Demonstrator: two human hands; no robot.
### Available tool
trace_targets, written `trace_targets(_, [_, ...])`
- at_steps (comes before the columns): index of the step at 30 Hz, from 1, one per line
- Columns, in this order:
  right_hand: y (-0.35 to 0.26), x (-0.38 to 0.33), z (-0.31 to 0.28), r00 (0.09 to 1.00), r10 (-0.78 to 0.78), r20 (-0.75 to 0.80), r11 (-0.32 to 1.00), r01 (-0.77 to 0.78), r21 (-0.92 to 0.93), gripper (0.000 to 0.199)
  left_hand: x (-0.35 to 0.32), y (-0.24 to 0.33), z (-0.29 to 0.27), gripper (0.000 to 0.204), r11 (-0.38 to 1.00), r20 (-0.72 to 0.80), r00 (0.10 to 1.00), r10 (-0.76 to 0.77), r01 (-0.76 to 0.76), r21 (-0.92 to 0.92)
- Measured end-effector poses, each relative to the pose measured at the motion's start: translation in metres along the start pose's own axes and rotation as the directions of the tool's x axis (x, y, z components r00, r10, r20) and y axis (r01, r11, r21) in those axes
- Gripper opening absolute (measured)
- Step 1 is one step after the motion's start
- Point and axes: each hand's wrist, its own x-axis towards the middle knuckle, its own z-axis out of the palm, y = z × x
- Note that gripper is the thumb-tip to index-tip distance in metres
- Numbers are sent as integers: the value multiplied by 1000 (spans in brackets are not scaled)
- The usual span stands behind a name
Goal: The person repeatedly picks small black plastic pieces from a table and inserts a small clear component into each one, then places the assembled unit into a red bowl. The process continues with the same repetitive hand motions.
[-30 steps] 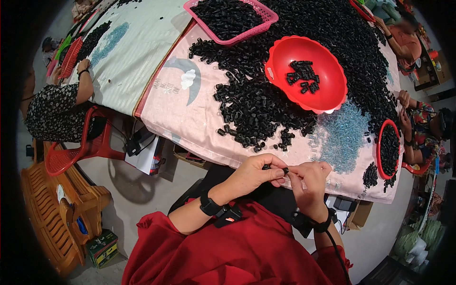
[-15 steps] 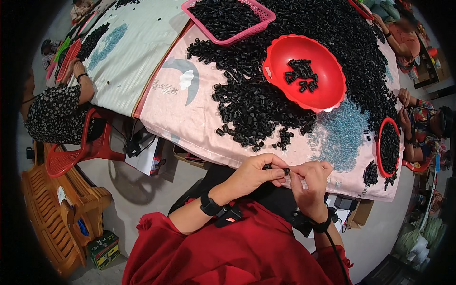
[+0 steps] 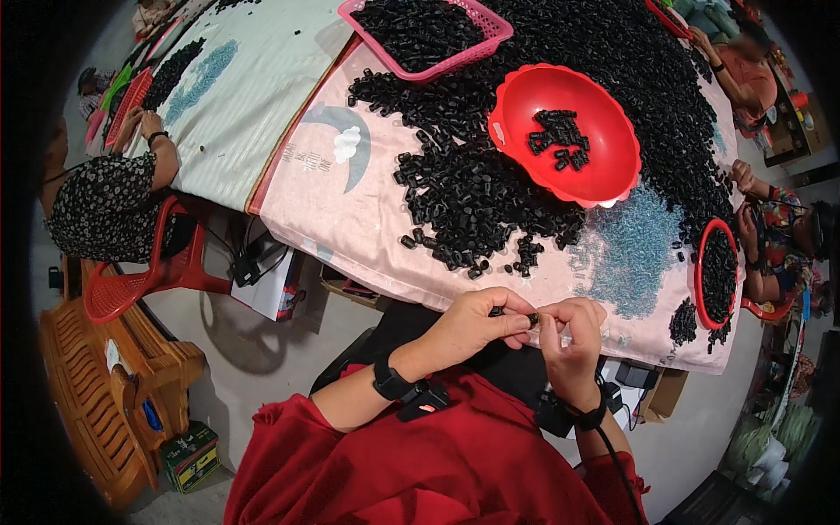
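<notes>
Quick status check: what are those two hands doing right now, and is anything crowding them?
Left hand and right hand together, pinching one small black part. Loose black parts heap ahead on pink cloth. Red bowl beyond, clear of hands.

- small black part: tiny dark piece w/ a lighter glint at one end, pinched between fingertips of both hands, held just off the near table edge, above the lap. Exact shape too small to tell.
- 2nd black piece: sits at the left hand's fingertips, just left of the 1st, partly hidden by fingers.
- left hand: curled, fingertips closed on the pieces.
- right hand: curled, thumb + forefinger meeting the left's at the part.
</notes>
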Motion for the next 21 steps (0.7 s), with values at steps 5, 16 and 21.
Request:
trace_targets(5, [-4, 4, -4, 998, -59, 34, 996, 61, -68, 25, -3, 2, 3, 25, 999, -13, 1000, 2, -3, -35])
trace_targets(16, [-6, 2, -10, 990, 122, 75, 987, -129, 93, 18, -1, 3, 3, 23, 999, -18, 1000, 16, -15, 33])
trace_targets(21, [-8, 5, -12, 994, -99, 54, 990, 103, -96, 21, -1, -1, 2, 23, 999, -29, 999, 27, -27, -17])
